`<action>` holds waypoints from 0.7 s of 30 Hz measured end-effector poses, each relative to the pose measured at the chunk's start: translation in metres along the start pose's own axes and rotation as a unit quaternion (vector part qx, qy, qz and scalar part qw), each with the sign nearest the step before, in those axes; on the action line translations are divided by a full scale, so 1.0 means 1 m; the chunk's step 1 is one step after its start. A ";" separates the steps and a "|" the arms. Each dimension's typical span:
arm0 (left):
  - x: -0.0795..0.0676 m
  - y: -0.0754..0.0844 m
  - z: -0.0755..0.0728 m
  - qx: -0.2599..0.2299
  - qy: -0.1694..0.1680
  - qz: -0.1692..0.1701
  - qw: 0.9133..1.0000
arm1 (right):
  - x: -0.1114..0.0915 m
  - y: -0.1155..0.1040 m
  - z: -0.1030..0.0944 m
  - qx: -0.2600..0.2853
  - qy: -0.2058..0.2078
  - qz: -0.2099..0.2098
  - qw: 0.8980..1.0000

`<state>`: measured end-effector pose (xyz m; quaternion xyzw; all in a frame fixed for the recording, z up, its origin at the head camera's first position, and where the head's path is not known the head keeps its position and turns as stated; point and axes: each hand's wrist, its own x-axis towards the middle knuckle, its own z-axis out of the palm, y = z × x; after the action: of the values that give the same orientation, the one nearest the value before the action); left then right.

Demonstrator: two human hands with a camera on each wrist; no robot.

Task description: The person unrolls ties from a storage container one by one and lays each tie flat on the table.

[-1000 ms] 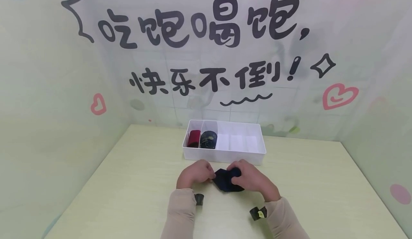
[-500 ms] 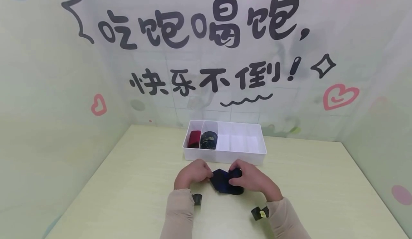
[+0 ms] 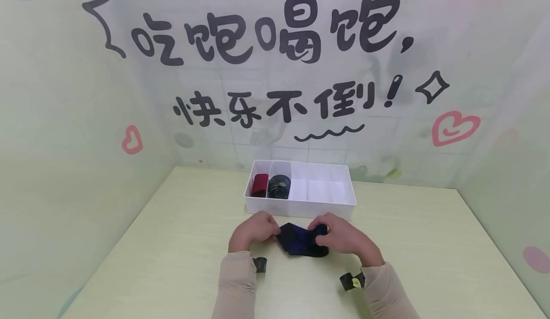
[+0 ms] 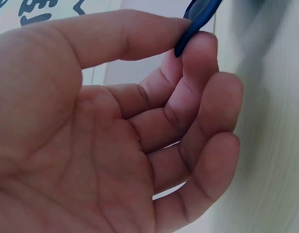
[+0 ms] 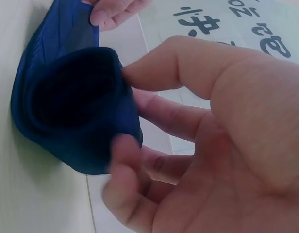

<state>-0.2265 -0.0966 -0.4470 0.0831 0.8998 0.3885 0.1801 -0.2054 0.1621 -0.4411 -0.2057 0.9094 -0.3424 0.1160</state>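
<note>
A dark blue necktie, partly rolled up, is stretched between both hands just in front of a white box. My left hand pinches its pointed end; in the left wrist view the thumb and index finger meet on the blue edge of the tie, the other fingers curling loosely. My right hand holds the rolled part, thumb on one side and fingers round the other. Seen by the right wrist camera, the roll of the tie is a wide coil, its flat end running up to the left hand's fingertips.
Behind the hands stands the white divided box. A red rolled tie lies in its leftmost compartment, and a dark patterned roll in the one beside it. A printed curtain hangs behind the pale table.
My left hand has shifted a little left with the tie's pointed end, and my right hand a little right with the roll. More of the flat tie shows between them.
</note>
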 end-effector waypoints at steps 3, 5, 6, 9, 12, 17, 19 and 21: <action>-0.001 -0.002 -0.002 0.002 0.004 -0.004 1.000 | -0.001 0.002 -0.002 0.020 -0.002 0.021 1.000; -0.001 -0.004 -0.004 -0.001 0.003 -0.010 1.000 | -0.001 0.003 -0.003 0.033 -0.003 0.033 0.999; -0.001 -0.005 -0.005 -0.001 0.003 -0.012 1.000 | -0.001 0.003 -0.004 0.038 -0.003 0.038 0.999; -0.002 -0.007 -0.008 -0.005 0.005 -0.013 1.000 | -0.002 0.004 -0.006 0.041 -0.003 0.046 0.998; -0.003 -0.008 -0.009 -0.012 0.007 -0.015 1.000 | -0.004 0.005 -0.008 0.030 0.000 0.048 0.998; -0.005 -0.011 -0.010 -0.021 0.004 -0.023 0.999 | -0.007 0.007 -0.010 0.000 0.008 0.046 0.999; -0.005 -0.012 -0.010 -0.025 0.002 -0.027 0.999 | -0.007 0.008 -0.010 -0.003 0.007 0.043 0.999; -0.005 -0.013 -0.011 -0.023 0.003 -0.028 0.999 | -0.007 0.008 -0.010 -0.002 0.000 0.031 1.000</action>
<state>-0.2261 -0.1137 -0.4481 0.0521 0.8932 0.4042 0.1900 -0.2055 0.1765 -0.4384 -0.1773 0.9160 -0.3373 0.1258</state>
